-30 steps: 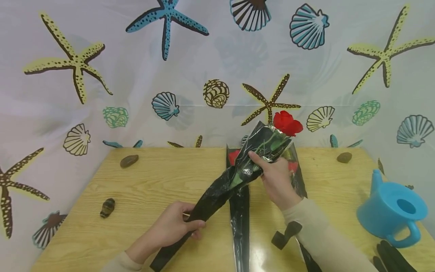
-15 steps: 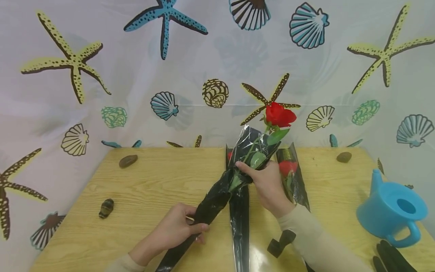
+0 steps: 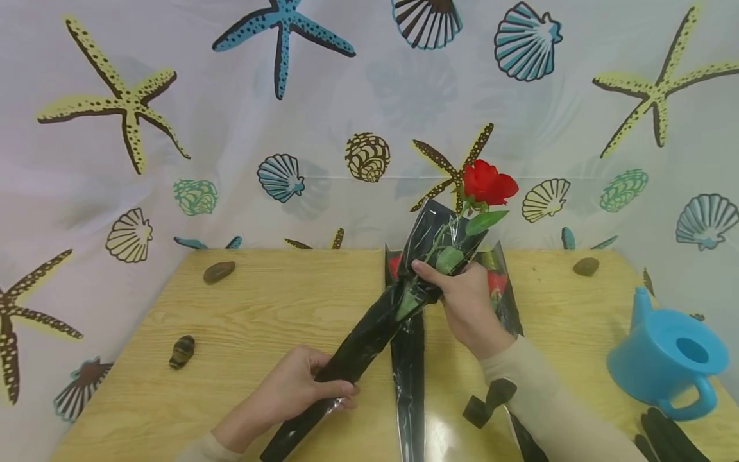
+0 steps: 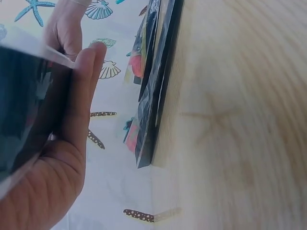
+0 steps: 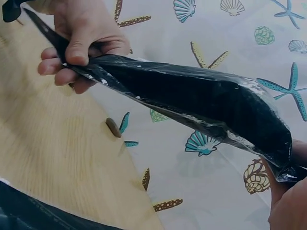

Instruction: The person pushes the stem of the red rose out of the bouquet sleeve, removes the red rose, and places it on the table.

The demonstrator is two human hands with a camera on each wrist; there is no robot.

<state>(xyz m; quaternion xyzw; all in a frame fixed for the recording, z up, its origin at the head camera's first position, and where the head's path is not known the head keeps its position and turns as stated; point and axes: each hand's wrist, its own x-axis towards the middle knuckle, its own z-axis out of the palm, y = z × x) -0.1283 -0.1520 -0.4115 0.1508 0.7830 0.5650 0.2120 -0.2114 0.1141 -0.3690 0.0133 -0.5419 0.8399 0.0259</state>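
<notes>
A red rose (image 3: pixel 489 183) with green leaves stands out of the top of a black wrapping sleeve (image 3: pixel 360 350), tilted up to the right. My left hand (image 3: pixel 291 385) grips the narrow lower part, thumb on top. Near the sleeve's wide mouth, my right hand (image 3: pixel 470 308) holds the wrap, its thumb across the front by the leaves. The right wrist view shows the black sleeve (image 5: pixel 187 96) stretched between both hands. In the left wrist view, the left hand (image 4: pixel 57 167) is close up, with the dark wrap blurred against it.
Two more black-wrapped roses lie on the wooden table, one in the middle (image 3: pixel 408 385), another wrapped rose (image 3: pixel 508 314) partly under the right arm. A blue watering can (image 3: pixel 646 359) and black gloves (image 3: pixel 670 436) are at right. Stones (image 3: pixel 219 273) lie about; patterned cloth (image 3: pixel 323 128) hangs behind.
The rose's bloom and upper leaf stand further out of the sleeve than a second ago. The bundle swung slightly left, then back right. Both hands keep their hold.
</notes>
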